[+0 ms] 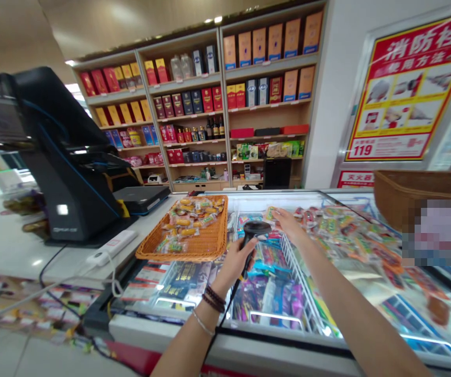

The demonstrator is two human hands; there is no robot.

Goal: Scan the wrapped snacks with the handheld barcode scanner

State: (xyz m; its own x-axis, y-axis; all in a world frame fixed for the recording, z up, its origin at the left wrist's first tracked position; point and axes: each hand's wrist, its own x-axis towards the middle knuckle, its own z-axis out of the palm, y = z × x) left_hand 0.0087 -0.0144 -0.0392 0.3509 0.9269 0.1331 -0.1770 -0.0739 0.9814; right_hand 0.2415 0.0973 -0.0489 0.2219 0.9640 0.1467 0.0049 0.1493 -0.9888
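Observation:
My left hand (236,263), with beads and a bangle at the wrist, is wrapped round the grip of a black barcode scanner (257,228). Its head points toward my right hand, and a dark cable (231,306) hangs from the handle. At the far side of the freezer's glass top, my right hand (286,220) pinches a small packaged snack (271,212) in clear wrapping with green and yellow on it. Left of the scanner, an orange wicker basket (205,245) holds several yellow wrapped snacks (188,222).
Under the glass of the chest freezer (162,327) lie colourful packs (268,293). Many wrapped snacks (339,222) are spread at the right, near a brown basket (390,201). A checkout terminal (64,157) and a white power strip (111,247) occupy the left counter. Stocked shelves (225,104) stand behind.

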